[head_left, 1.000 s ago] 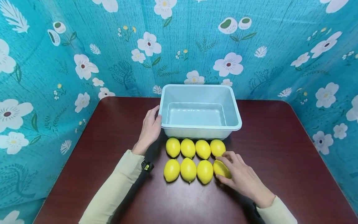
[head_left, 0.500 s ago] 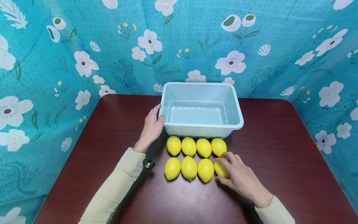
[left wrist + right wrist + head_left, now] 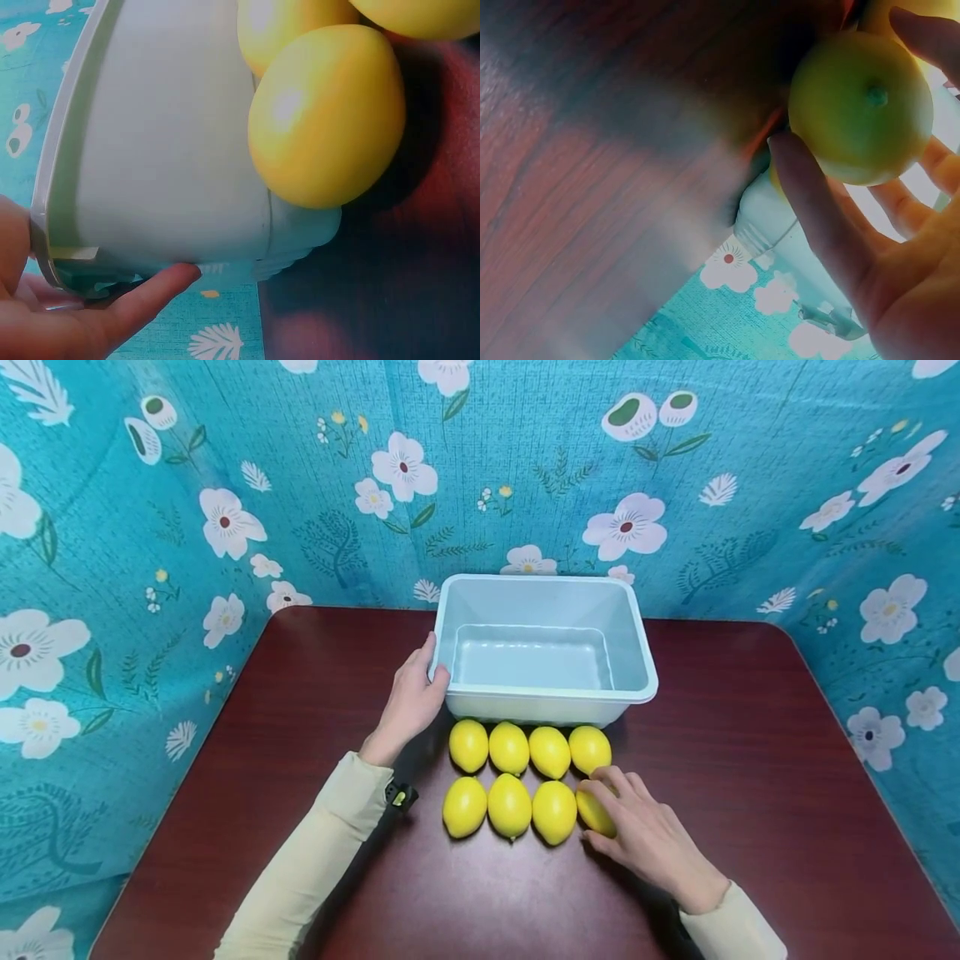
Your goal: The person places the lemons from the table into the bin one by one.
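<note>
My left hand [image 3: 411, 697] grips the left side of a pale blue plastic tub [image 3: 536, 695], thumb at the rim. In the left wrist view a finger [image 3: 161, 294] lies along the tub's outer wall. Two rows of yellow lemons stand in front of the tub, one lemon [image 3: 468, 746] at the back left. Around the front row's rightmost lemon [image 3: 595, 812] curl the fingers of my right hand [image 3: 648, 839], partly hiding it. The right wrist view shows that lemon [image 3: 855, 112] between thumb and fingers, close to the table.
A dark red-brown table [image 3: 322, 693] bears everything. Behind it and at both sides hangs a blue flowered cloth [image 3: 300, 485]. Neighbouring lemons [image 3: 554, 812] sit tight against the held one's left and back.
The head view has shifted slightly. My left thumb now lies more over the tub's rim. The right hand stays around the same lemon, and the lemon rows keep their layout.
</note>
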`<act>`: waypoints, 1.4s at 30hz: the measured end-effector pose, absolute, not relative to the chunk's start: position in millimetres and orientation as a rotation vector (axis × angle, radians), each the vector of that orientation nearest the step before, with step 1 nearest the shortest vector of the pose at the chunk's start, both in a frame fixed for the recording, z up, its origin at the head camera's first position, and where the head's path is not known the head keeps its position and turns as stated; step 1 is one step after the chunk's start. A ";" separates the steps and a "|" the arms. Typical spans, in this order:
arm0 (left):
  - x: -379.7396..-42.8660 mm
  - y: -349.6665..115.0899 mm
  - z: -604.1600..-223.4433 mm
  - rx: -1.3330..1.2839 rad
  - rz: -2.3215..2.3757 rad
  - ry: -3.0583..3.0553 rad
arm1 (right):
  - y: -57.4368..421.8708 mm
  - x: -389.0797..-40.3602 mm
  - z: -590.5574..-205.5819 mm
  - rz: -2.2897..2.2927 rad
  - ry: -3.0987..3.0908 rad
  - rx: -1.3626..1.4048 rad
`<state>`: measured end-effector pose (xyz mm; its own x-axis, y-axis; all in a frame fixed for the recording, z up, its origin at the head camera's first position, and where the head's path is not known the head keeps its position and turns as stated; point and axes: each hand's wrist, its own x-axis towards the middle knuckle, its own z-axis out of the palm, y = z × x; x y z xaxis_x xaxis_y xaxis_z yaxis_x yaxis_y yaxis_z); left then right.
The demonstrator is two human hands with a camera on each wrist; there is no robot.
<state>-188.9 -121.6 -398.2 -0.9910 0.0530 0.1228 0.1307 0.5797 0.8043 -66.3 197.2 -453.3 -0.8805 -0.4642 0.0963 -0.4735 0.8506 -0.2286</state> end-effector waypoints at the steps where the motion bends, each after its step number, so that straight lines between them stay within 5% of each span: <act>1: -188.9 -121.3 -398.5 -0.160 -1.385 -2.719 | 197.3 -66.4 -453.3 0.378 -2.988 0.757; 42: -191.7 -122.2 -400.9 -0.146 -1.360 -2.706 | 195.2 -65.9 -456.3 0.299 -2.998 0.731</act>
